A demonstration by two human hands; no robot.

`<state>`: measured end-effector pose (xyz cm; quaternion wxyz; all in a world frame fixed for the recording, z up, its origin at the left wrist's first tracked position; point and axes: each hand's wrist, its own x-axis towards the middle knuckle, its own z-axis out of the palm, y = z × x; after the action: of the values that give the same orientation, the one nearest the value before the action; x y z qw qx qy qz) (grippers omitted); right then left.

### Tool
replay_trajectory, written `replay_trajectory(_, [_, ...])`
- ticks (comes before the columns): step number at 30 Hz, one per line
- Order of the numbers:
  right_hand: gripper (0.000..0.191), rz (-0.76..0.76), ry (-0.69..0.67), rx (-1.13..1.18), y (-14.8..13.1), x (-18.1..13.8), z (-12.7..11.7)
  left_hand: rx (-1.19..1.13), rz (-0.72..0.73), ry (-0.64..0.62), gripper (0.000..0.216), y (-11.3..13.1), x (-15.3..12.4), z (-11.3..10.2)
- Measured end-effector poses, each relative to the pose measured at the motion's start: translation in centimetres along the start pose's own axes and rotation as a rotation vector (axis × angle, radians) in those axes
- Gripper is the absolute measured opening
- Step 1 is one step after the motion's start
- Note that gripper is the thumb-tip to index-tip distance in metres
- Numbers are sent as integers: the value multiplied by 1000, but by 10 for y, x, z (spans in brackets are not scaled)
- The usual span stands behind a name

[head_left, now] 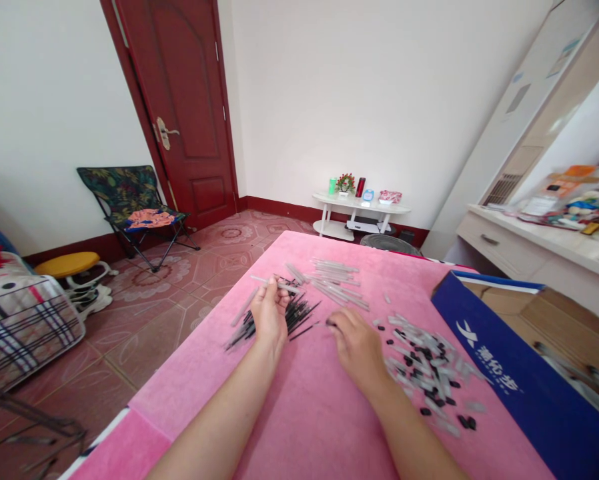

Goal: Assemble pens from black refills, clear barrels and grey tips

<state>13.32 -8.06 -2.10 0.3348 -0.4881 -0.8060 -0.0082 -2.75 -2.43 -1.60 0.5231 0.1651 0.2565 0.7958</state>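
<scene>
My left hand (269, 313) is closed round a thin, whitish see-through pen barrel (289, 288), held level above the pink cloth. Just under and beside it lies a heap of thin black pen refills (299, 315). My right hand (358, 347) pinches a small dark piece (331, 323) between thumb and fingertips; blur hides its exact shape. Beyond both hands, more clear barrels (335, 272) lie in loose rows. To the right of my right hand spreads a pile of short clear caps (442, 383) mixed with small black plugs (463, 421).
A blue cardboard box (484, 353) with clear and black parts inside stands at the table's right edge. Behind it is a white cabinet (489, 239) with clutter on top. Left of the table are a folding chair (124, 190), a yellow stool (68, 263) and a checked bag (24, 327).
</scene>
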Motion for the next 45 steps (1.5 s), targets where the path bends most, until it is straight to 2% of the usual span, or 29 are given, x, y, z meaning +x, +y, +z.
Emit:
replay_trajectory(2, [10,84,161,59,11,1,-8,-39,-54,7,16,-4,-3,0])
replay_trajectory(4, [9,106,221,85,16,1,-11,-76,-119,2,12,-8,-5,1])
replay_trajectory(8, [16,-75,9,46,11,-3,-5,-172,-200,51,3,-7,-4,3])
replay_trajectory(10, [19,-120,-13,75,6,-4,-2,-231,-189,104,7,-2,0,3])
replay_trajectory(12, [17,-63,94,171,2,-2,-3,-268,-174,136,10,2,3,4])
replay_trajectory(15, [12,181,364,419,-3,6,-15,-266,-222,118,11,-1,-1,5])
replay_trajectory(18, [22,390,575,721,-8,15,-32,-238,-335,74,9,-11,-15,10])
replay_trajectory(21, [20,461,670,896,-13,21,-46,-234,-393,41,7,-21,-29,15])
replay_trajectory(24, [18,466,731,946,-16,22,-51,-249,-413,35,7,-25,-37,17])
replay_trajectory(33, [15,437,725,915,-15,19,-45,-295,-427,73,13,-28,-43,19])
replay_trajectory(40, [17,445,714,862,-18,18,-46,-259,-423,60,9,-29,-48,19])
replay_trajectory(45, [16,448,664,843,-13,18,-47,-247,-507,15,5,-34,-52,13])
